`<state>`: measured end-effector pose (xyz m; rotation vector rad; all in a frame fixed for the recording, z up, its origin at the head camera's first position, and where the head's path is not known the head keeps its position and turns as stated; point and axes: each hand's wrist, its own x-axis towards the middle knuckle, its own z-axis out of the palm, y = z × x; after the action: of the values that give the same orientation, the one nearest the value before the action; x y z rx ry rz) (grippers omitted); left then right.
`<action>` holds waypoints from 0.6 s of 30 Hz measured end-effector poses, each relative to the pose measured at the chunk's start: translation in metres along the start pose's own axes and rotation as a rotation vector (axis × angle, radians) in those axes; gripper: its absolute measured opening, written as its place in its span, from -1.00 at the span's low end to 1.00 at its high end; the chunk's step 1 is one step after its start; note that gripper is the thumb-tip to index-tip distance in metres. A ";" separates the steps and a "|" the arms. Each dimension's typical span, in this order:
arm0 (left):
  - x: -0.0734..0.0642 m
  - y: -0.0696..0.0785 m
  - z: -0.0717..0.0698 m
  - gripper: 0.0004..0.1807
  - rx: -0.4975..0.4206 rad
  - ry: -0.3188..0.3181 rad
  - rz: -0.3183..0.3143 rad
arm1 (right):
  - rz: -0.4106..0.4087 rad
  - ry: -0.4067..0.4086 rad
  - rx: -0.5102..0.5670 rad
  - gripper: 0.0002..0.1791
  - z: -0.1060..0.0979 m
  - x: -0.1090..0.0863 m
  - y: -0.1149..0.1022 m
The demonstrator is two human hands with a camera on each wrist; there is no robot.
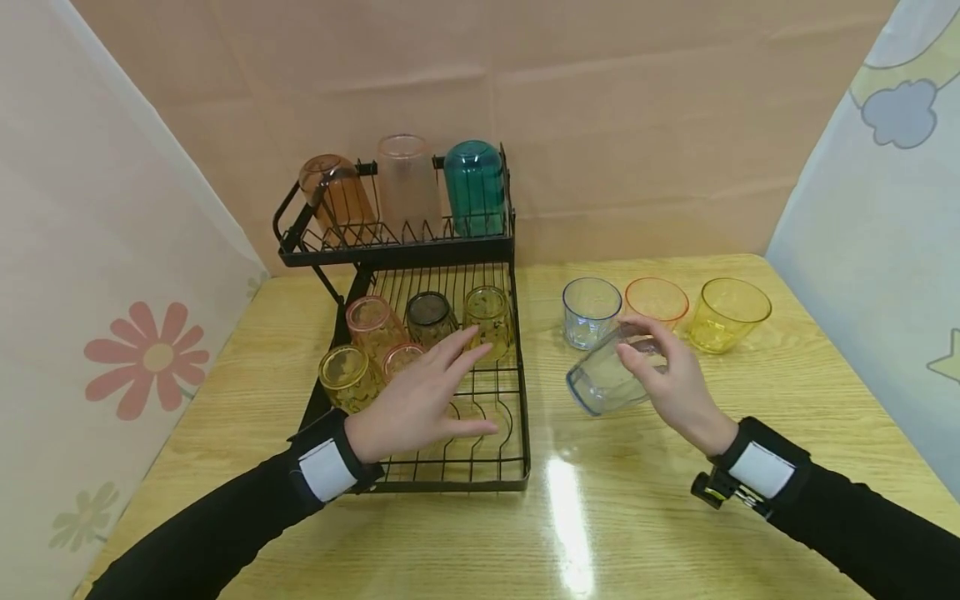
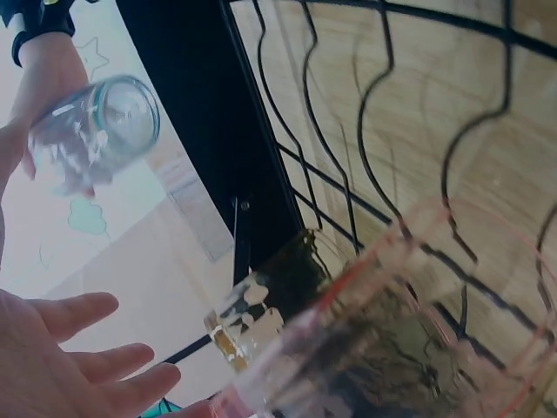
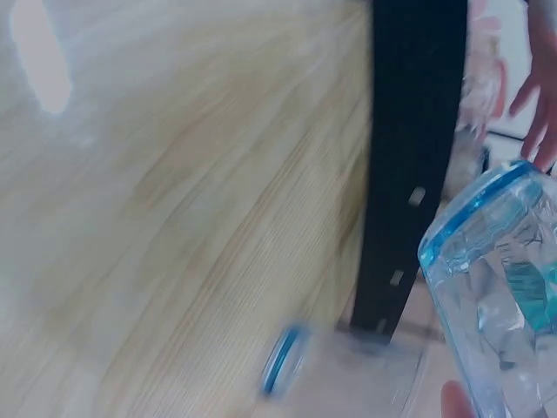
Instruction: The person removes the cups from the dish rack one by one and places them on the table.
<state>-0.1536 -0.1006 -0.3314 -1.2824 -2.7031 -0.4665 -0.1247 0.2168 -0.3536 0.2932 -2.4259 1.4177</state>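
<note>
My right hand grips a clear glass, tilted so its bluish rim points left and down, above the table right of the rack. The right wrist view shows the same glass large, with faceted sides. My left hand hovers over the front of the black dish rack, fingers spread and holding nothing. Close by it on the lower tier stand upside-down glasses: a yellow glass, pink glass, dark grey glass and olive glass. Another pink-rimmed glass is partly hidden behind the left hand.
On the upper tier sit a brown glass, a pale pink glass and a teal glass. Behind my right hand, a blue-rimmed glass, a red-rimmed glass and a yellow tumbler stand on the wooden table.
</note>
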 end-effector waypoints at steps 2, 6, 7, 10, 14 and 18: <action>-0.002 -0.003 -0.001 -0.01 0.036 0.017 0.025 | -0.006 -0.011 -0.078 -0.59 -0.014 -0.004 0.008; -0.007 -0.008 -0.003 -0.02 0.068 0.038 0.028 | -0.041 -0.057 -0.225 -0.54 -0.045 -0.011 0.025; -0.008 -0.010 -0.004 -0.03 0.074 0.035 0.023 | -0.057 -0.076 -0.270 -0.53 -0.053 -0.012 0.031; -0.013 -0.013 -0.007 -0.05 0.091 0.023 0.017 | -0.092 -0.130 -0.425 -0.52 -0.075 -0.016 0.046; -0.017 -0.019 -0.009 -0.03 0.145 0.014 0.032 | -0.106 -0.179 -0.612 -0.48 -0.103 -0.019 0.063; -0.019 -0.026 -0.012 0.00 0.194 0.036 0.037 | -0.098 -0.202 -0.701 -0.46 -0.126 -0.017 0.076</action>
<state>-0.1620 -0.1338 -0.3297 -1.2565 -2.6145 -0.2137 -0.1132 0.3642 -0.3632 0.3830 -2.8360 0.4503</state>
